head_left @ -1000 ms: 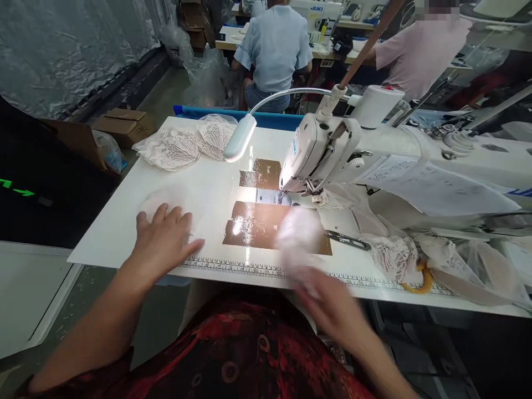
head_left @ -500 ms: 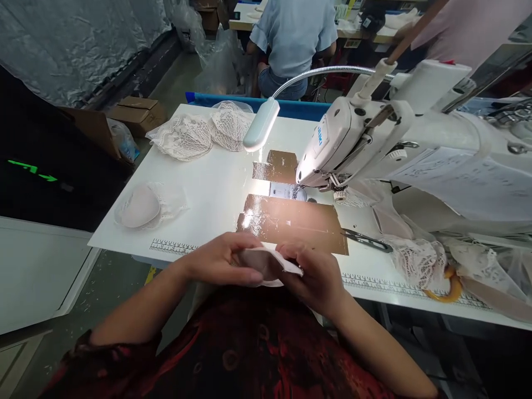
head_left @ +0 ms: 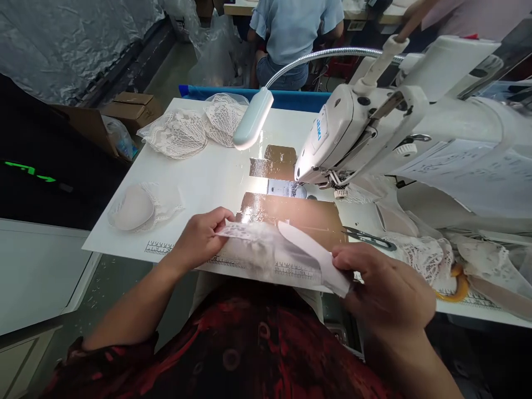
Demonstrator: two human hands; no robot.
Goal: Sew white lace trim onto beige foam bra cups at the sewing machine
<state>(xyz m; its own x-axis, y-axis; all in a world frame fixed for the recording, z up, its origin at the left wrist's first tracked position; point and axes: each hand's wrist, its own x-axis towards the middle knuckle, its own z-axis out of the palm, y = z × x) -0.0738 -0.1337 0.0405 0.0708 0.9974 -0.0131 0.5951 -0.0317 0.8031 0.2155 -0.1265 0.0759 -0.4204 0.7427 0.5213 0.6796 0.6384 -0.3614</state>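
My left hand [head_left: 203, 235] pinches one end of a sheer lace fabric [head_left: 249, 235] just above the table's front edge. My right hand [head_left: 386, 282] is closed on a smooth white bra cup pad [head_left: 310, 244], whose curved edge points up and left. The thin fabric spans the gap between both hands, slightly blurred, with the ruler marks showing through it. Whether pad and lace are joined, I cannot tell. Behind them lies a brown cardboard guide plate [head_left: 291, 213] below the needle of the sewing machine [head_left: 332, 130].
At left on the white table [head_left: 208, 183] lies a bra cup [head_left: 135, 208] with lace. Lace pieces [head_left: 177, 133] are piled at the back. Thread snips [head_left: 369, 238] and more lace [head_left: 426, 255] lie right. A lamp [head_left: 253, 119] overhangs; a person [head_left: 286, 39] sits beyond.
My hands have moved apart, the right one going right and the left one slightly left and up. The white piece, folded between them before, is now spread out with sheer fabric showing.
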